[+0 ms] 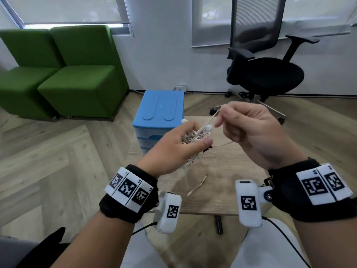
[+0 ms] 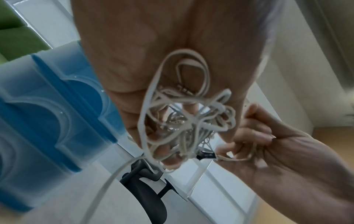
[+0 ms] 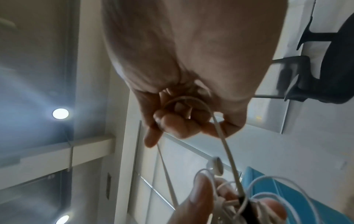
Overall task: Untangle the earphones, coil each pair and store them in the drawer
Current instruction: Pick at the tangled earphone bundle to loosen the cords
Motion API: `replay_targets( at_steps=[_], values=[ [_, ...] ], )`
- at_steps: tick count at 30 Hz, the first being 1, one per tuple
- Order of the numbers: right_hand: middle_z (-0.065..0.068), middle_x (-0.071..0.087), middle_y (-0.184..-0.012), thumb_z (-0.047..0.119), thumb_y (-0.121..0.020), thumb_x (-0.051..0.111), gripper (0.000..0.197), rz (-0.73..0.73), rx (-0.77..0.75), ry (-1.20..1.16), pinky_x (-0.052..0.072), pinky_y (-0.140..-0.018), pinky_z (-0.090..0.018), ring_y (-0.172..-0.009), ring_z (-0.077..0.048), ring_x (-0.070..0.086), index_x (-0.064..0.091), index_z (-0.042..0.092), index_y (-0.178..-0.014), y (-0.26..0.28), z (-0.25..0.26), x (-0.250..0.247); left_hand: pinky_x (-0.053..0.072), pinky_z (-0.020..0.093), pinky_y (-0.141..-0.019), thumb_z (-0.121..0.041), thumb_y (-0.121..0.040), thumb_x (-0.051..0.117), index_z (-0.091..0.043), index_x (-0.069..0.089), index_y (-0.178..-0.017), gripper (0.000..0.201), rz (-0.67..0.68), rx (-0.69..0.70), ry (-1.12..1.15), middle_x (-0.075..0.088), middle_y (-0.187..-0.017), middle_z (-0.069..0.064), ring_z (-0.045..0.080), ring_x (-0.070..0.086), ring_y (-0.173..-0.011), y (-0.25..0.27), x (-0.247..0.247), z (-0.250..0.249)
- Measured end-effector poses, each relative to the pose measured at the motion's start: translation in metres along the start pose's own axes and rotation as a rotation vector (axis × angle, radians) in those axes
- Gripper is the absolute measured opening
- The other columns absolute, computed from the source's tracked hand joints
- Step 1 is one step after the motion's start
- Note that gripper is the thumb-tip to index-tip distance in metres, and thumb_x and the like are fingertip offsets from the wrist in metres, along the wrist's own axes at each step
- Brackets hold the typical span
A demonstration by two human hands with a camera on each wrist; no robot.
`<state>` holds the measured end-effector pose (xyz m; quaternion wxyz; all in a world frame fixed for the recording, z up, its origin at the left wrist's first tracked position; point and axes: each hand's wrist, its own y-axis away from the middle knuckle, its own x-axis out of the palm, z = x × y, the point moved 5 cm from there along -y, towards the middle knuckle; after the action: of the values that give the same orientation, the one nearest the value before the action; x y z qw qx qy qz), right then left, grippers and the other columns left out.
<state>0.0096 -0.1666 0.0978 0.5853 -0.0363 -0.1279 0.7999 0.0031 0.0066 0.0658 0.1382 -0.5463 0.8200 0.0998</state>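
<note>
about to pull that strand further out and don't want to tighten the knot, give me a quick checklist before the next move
1. Left hand holds the tangled earphones in its curled fingers: ok.
2. Right hand pinches one cable strand, lifted above the bundle: ok.
3. Strand runs free of other loops: not ok, it goes back into the knot at the left hand.
4. Loose plug end hangs over the wooden table, not caught on anything seen: ok.
5. Blue drawer unit open to receive a coil: not ok, the visible drawers look closed.
6. How many pairs are in the bundle: cannot tell.
</note>
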Motion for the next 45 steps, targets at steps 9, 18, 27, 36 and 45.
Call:
replay_targets(
  at_steps=[9,18,27,36,45],
  values=[
    [-0.013,0.075,-0.114,0.025,-0.101,0.051,0.027,-0.105,-0.113,-0.207,0.05,-0.082,-0.032,-0.095,-0.026,0.074,0.07,0.006,-0.104,0.0,-0.002,0.0,0.057,0.037,-0.077,-0.039,-0.092,0.075,-0.017,0.063,-0.099,0.026,-0.03,-0.017,-0.025,0.07,-0.092,0.011,0.015,0.065,-0.077,-0.001,-0.004,0.002],
    [-0.012,0.066,-0.115,0.011,-0.108,0.043,0.028,-0.217,-0.131,-0.278,0.056,-0.081,-0.03,-0.1,-0.027,0.069,0.061,0.002,-0.089,-0.003,0.002,-0.016,0.056,0.034,-0.072,-0.026,-0.093,0.076,-0.011,0.067,-0.103,0.02,-0.056,-0.009,0.062,0.066,-0.084,0.005,0.017,0.064,-0.074,0.001,-0.005,0.0],
    [0.005,0.058,-0.134,0.021,-0.087,0.067,0.056,-0.346,-0.088,0.481,0.053,-0.091,-0.033,-0.112,-0.015,0.063,0.056,0.036,-0.139,0.002,0.007,-0.021,0.056,0.058,-0.09,-0.037,-0.09,0.076,-0.025,0.065,-0.102,0.02,-0.078,0.013,-0.008,0.068,-0.096,0.011,0.018,0.064,-0.082,-0.001,-0.006,0.003],
    [0.015,0.068,-0.115,0.001,-0.095,0.065,0.04,0.298,-0.298,0.914,0.043,-0.097,-0.025,-0.11,-0.007,0.058,0.077,0.031,-0.119,-0.009,0.001,0.031,0.058,0.036,-0.081,-0.043,-0.087,0.073,-0.035,0.069,-0.099,0.015,0.047,-0.084,-0.237,0.071,-0.083,-0.011,0.007,0.067,-0.078,-0.002,-0.003,0.007],
    [0.011,0.071,-0.08,0.01,-0.086,0.08,0.012,0.117,-0.303,0.914,0.04,-0.07,-0.007,-0.077,-0.012,0.066,0.082,0.022,-0.09,-0.014,0.01,0.008,0.045,0.041,-0.075,-0.033,-0.082,0.058,-0.012,0.069,-0.096,0.028,0.232,-0.098,-0.188,0.064,-0.082,0.007,0.021,0.056,-0.075,0.003,0.008,0.006]
  ],
)
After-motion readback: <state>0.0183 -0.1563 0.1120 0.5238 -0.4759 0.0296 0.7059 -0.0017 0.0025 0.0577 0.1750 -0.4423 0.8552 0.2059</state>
